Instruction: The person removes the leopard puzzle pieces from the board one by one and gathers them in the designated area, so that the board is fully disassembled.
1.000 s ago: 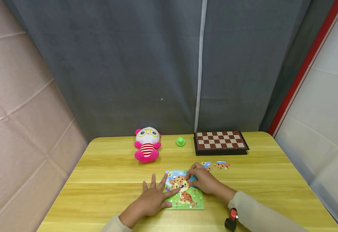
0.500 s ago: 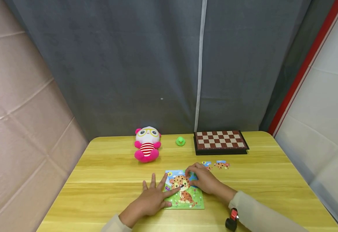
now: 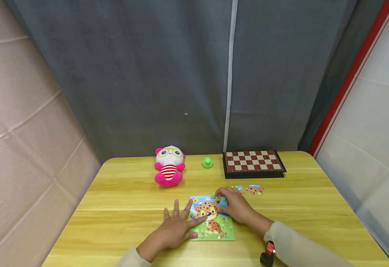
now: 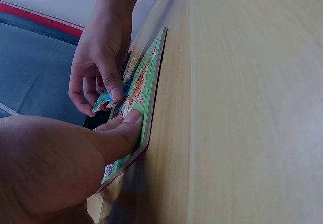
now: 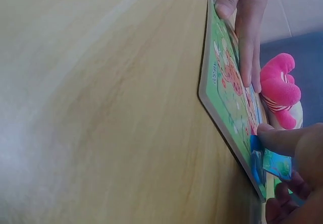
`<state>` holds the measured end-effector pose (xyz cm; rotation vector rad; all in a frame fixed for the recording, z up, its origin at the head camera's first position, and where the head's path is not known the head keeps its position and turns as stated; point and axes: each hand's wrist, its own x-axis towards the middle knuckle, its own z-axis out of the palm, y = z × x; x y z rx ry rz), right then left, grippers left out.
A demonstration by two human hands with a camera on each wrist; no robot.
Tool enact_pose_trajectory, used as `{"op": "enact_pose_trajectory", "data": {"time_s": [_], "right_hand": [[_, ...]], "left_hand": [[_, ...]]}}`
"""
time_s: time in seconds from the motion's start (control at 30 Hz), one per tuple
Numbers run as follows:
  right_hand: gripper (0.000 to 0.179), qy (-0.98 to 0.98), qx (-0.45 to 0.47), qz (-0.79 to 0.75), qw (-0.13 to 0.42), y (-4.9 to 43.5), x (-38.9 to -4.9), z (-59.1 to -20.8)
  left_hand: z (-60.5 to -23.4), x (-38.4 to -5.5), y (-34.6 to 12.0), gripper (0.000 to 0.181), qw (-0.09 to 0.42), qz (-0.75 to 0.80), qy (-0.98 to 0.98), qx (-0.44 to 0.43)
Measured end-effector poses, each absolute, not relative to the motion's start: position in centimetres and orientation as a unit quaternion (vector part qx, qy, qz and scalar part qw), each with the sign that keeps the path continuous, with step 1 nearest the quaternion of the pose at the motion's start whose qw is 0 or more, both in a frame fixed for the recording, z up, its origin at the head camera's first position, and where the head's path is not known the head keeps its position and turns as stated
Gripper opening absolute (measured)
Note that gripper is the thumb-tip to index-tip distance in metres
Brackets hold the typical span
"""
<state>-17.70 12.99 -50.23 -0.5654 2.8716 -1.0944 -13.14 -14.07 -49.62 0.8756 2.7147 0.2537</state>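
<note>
A jigsaw puzzle board (image 3: 214,233) with a spotted leopard cub picture lies flat on the table. My left hand (image 3: 175,230) rests on its left side with fingers spread and straight, holding nothing. At the upper right corner, my right hand (image 3: 236,205) pinches a puzzle piece (image 5: 277,165) between thumb and fingers. This blue and green piece is tilted up from the board in both wrist views. Beneath it shows a plain dark blue patch (image 5: 256,146) of the board. Two loose puzzle pieces lie just beyond the right hand; the spotted one (image 3: 255,190) is fully visible, the other is partly covered.
A pink and white plush panda (image 3: 169,167) lies at the back left of the wooden table (image 3: 121,207). Beside it sits a small green duck (image 3: 207,162). A checkered board game box (image 3: 254,164) is at the back right. Grey curtain (image 3: 147,92) hangs behind.
My right hand's fingers have shifted slightly right and outward, and the pinched piece shows more beneath them. The left hand has stayed still on the board.
</note>
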Motion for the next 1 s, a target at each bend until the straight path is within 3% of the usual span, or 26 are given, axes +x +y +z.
{"op": "enact_pose_trajectory", "data": {"time_s": [1.0], "right_hand": [[0.029, 0.881, -0.173, -0.435, 0.061, 13.75, -17.62, -50.34]], "left_hand": [[-49.97, -13.27, -14.1, 0.057, 0.14, 0.094, 0.939, 0.3]]}}
